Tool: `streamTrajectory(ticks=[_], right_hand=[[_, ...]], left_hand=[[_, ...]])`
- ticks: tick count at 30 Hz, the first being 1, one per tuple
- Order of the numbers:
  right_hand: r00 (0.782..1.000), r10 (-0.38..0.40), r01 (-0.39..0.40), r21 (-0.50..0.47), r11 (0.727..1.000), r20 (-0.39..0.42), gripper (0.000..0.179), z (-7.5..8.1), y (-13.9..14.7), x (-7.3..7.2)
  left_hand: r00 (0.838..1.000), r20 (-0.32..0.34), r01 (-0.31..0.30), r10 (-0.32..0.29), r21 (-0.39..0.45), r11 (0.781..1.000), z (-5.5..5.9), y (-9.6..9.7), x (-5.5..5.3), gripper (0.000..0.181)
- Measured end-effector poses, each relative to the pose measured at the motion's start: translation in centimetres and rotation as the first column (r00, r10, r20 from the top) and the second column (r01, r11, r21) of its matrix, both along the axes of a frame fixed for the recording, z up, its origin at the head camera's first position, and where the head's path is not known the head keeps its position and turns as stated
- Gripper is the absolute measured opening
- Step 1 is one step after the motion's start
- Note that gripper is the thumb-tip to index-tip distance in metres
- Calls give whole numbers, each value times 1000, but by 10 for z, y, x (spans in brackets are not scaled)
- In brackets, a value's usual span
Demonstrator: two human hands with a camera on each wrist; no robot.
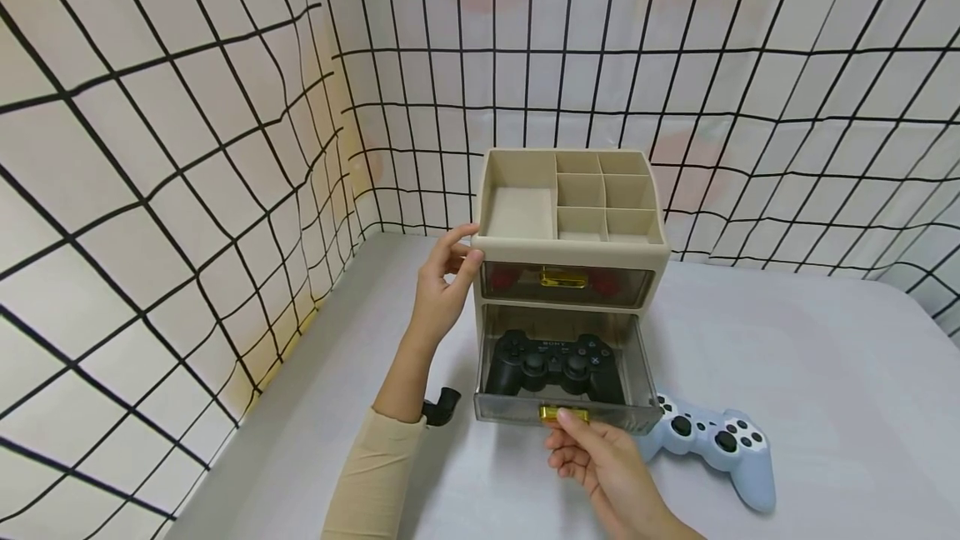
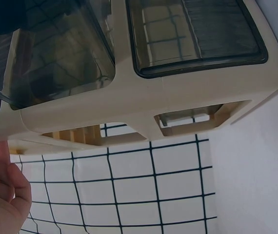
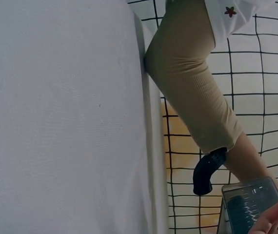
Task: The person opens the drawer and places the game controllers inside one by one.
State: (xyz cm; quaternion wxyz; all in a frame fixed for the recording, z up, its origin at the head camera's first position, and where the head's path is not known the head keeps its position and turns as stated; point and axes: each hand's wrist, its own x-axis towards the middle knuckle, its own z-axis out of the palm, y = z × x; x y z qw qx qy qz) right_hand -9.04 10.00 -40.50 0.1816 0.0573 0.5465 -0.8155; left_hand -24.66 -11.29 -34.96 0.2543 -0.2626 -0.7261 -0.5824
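A beige desktop drawer organizer (image 1: 572,252) stands on the table. Its clear lower drawer (image 1: 641,417) is pulled out and holds a black game controller (image 1: 555,363) with SONY on it. With thumb and fingers, my right hand (image 1: 611,465) pinches that drawer's gold handle (image 1: 551,413); in the right wrist view the hand (image 3: 273,217) shows only partly. At the organizer's upper left edge, my left hand (image 1: 442,286) touches the body with its fingertips. The left wrist view shows those fingers (image 2: 2,163) against the beige side. A light blue controller (image 1: 708,440) lies right of the drawer.
The upper drawer (image 1: 517,283) is closed, with reddish shapes behind its dark front. Divided compartments (image 1: 581,190) top the organizer. Cloth walls with a black grid (image 1: 570,48) bound the table (image 1: 787,357) at the back and left. A black wrist device (image 1: 442,407) sits on the left forearm.
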Motion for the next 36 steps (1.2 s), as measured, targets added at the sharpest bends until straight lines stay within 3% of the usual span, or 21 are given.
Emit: streamTrajectory(ticks=[6, 16, 30, 36], right_hand=[[1000, -19, 19, 12, 1000, -12, 27, 8, -1, -2], [998, -61, 62, 31, 998, -8, 27, 12, -4, -7], [999, -34, 34, -55, 998, 2, 23, 16, -4, -22], [997, -71, 70, -66, 995, -12, 21, 15, -6, -28]], left_hand=[[1000, -5, 6, -6, -10, 1000, 20, 3, 20, 33], [1000, -14, 6, -6, -12, 1000, 22, 3, 21, 33], [1000, -15, 2, -2, -7, 1000, 23, 4, 21, 32], [1000, -11, 5, -5, -3, 1000, 23, 4, 22, 33]])
